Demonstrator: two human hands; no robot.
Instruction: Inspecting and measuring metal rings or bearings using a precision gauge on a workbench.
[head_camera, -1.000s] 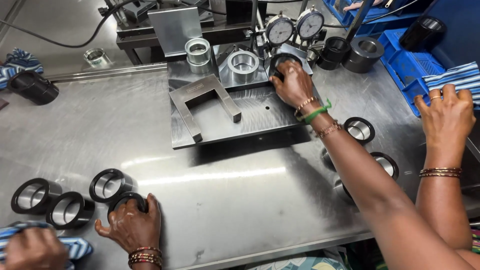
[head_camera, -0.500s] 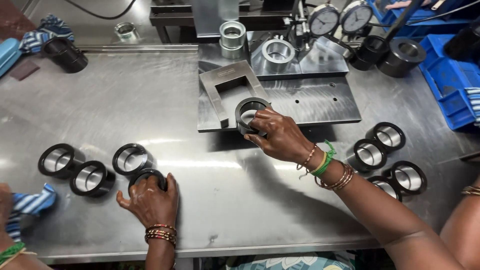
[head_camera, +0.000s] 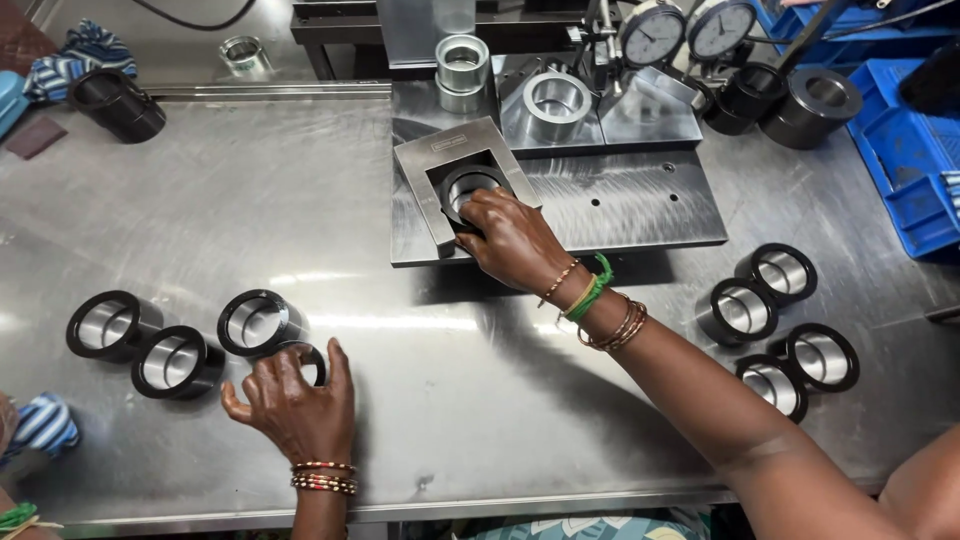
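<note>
Inside the square opening of the L-shaped steel fixture (head_camera: 437, 170), at about twelve o'clock on the steel table (head_camera: 300, 150), sat a black metal ring (head_camera: 468, 186) with a bright bore. The right hand (head_camera: 512, 238) lay over its five o'clock edge, fingers curled onto the rim and gripping it. The fixture rested on a flat steel plate (head_camera: 620, 205), which carried nothing else in front; behind it, toward twelve, stood a silver ring (head_camera: 556, 98), a stacked pair of silver sleeves (head_camera: 461, 70) and two dial gauges (head_camera: 688, 30).

Down at seven o'clock the left hand (head_camera: 292, 405) was cupped with spread fingers over a second black ring (head_camera: 305, 357), mostly hidden under the fingers; whether it truly gripped it could not be told. That ring lay well apart from the one in the fixture. Just beside the left hand, toward nine, stood three more black rings (head_camera: 170, 335) in a loose cluster, upright with bores facing up.

At four o'clock from the right hand, past the bangled wrist, four black rings (head_camera: 780, 320) stood together. Blue plastic bins (head_camera: 905, 150) sat at two o'clock; their contents could not be made out. Two larger dark rings (head_camera: 790, 100) stood near them, and another dark cylinder (head_camera: 118, 103) at ten.
</note>
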